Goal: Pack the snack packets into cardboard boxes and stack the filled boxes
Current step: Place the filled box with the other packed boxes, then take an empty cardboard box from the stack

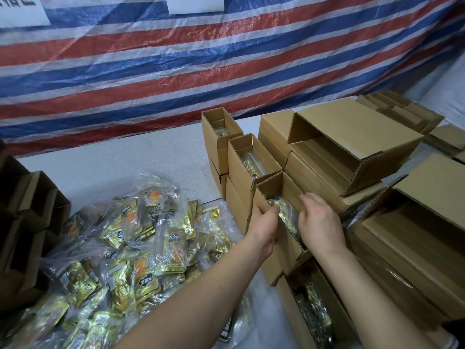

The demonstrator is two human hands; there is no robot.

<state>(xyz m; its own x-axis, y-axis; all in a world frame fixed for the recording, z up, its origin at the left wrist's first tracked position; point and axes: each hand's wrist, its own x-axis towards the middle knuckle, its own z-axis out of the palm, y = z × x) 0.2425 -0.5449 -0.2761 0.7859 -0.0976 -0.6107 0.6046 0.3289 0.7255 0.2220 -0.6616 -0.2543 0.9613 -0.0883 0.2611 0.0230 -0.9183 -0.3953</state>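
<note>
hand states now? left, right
Left hand: grips the near wall of the open cardboard box.
Right hand: fingers curled into the same box over the snack packets; grip cannot be told.

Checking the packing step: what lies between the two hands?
In the head view, gold snack packets in an open cardboard box lie between the left hand and right hand.

Red/white/blue striped tarp (176, 71) behind, w/ two white paper signs (195, 3).
</note>
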